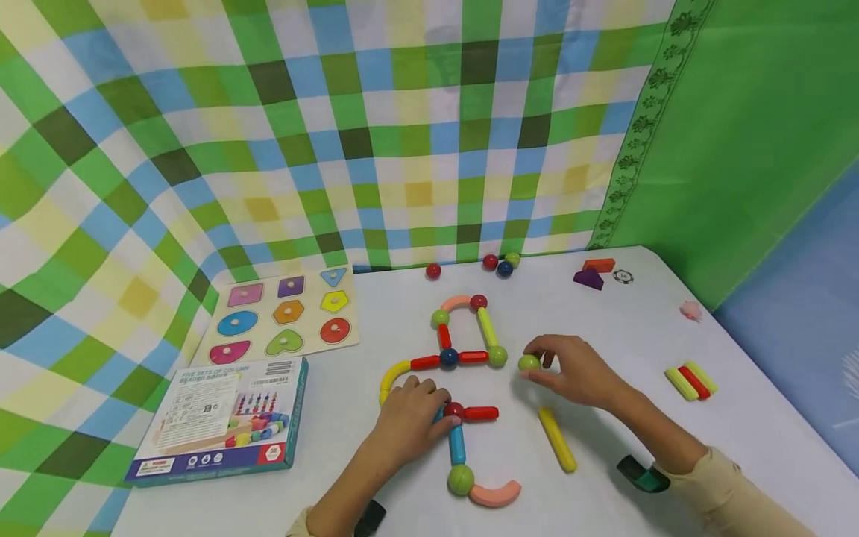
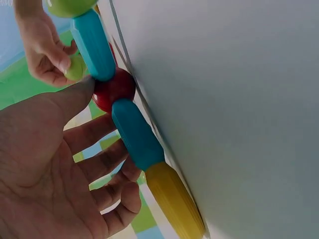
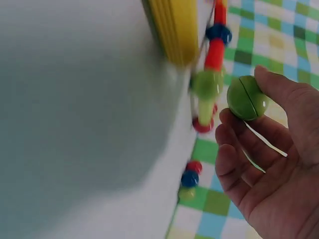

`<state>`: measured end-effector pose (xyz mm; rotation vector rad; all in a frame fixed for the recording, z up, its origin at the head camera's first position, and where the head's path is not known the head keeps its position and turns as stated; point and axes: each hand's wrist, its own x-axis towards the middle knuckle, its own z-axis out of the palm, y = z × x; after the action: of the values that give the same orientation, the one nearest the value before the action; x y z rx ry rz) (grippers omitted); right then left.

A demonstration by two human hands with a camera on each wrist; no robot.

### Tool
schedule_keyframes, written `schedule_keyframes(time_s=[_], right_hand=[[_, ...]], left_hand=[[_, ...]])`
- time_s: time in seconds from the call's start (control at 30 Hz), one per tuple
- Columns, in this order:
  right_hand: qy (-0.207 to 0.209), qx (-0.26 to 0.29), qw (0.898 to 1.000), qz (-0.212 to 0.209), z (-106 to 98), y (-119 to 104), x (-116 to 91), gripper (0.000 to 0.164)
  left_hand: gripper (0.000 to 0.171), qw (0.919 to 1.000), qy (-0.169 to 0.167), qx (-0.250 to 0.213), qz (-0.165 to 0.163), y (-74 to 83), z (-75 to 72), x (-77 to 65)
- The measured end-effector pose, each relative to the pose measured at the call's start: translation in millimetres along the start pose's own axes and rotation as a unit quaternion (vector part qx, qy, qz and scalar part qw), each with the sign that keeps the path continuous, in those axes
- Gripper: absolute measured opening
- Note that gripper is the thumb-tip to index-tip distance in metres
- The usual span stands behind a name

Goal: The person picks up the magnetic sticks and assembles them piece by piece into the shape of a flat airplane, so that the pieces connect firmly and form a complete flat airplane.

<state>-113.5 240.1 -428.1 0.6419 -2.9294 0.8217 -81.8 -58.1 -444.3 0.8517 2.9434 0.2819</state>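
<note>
In the head view my right hand pinches a green ball between thumb and fingertips, right of the joined figure of rods and balls. The right wrist view shows a groove across that green ball. My left hand lies over the figure's left side, partly hiding it. In the left wrist view its thumb and forefinger hold the red ball between two blue rods, the other fingers behind the lower blue rod. A yellow rod lies loose below my right hand. A red rod sticks out from the red ball.
A shape puzzle board and a boxed toy set lie at left. Loose balls stand along the back. Purple and orange blocks lie back right, with short rods at the right edge. Checked cloth hangs behind.
</note>
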Motion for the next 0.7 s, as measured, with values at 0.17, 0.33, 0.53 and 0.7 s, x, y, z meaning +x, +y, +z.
schedule_keyframes(time_s=[0.17, 0.33, 0.53, 0.7], right_hand=[[-0.061, 0.026, 0.997, 0.029, 23.1, -12.7, -17.5, 0.035], [-0.084, 0.037, 0.995, 0.046, 37.1, -15.8, -23.3, 0.035], [-0.083, 0.046, 0.995, 0.032, 38.8, -19.5, -24.8, 0.033], [-0.088, 0.054, 0.994, 0.037, 37.9, -21.2, -26.0, 0.035]], left_hand=[[0.043, 0.9999, -0.006, -0.007, 0.01, 7.0, 0.5, 4.4], [0.036, 0.9996, -0.015, -0.014, 0.019, 13.9, 0.5, 14.5], [0.025, 0.999, -0.013, -0.029, 0.03, 14.5, 3.9, 22.9], [0.023, 0.9983, -0.016, -0.039, 0.041, 16.1, 2.7, 25.2]])
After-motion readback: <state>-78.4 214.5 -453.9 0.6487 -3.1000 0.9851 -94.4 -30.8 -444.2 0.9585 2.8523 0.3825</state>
